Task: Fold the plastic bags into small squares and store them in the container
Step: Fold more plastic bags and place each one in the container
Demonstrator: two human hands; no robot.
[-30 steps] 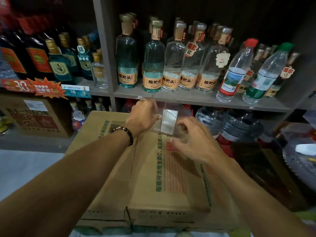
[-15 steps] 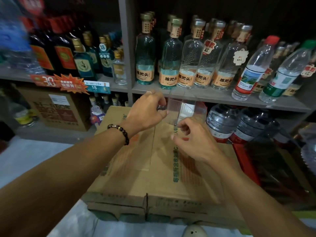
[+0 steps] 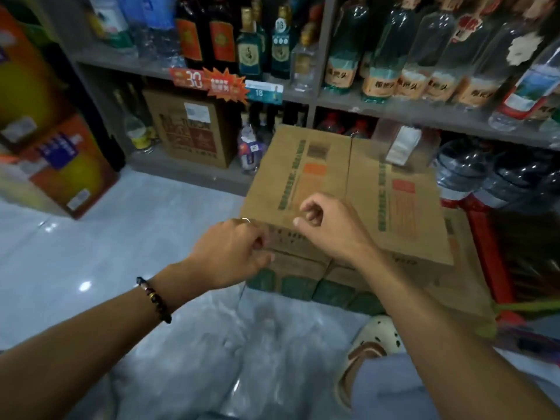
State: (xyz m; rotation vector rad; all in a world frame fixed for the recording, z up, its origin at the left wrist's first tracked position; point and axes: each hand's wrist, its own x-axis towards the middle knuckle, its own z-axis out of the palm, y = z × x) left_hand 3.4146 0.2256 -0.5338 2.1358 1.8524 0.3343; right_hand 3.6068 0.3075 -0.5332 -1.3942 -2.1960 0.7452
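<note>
A clear plastic container stands at the far right of a cardboard box's top, with a folded white bag inside it. Both hands are near the box's front edge, well away from the container. My left hand has its fingers curled and appears to pinch the top of a clear, wrinkled plastic bag that hangs down over the floor. My right hand hovers over the box with fingers curled. Nothing shows between them.
Behind the box is a grey shelf packed with glass and plastic bottles. Large water jugs stand to the right on a red rack. Orange cartons sit at the left on the pale floor. A spotted slipper shows below the box.
Both hands have pulled back from the container to the box's front edge. The view has swung down and left. A clear bag now hangs below my left hand.
</note>
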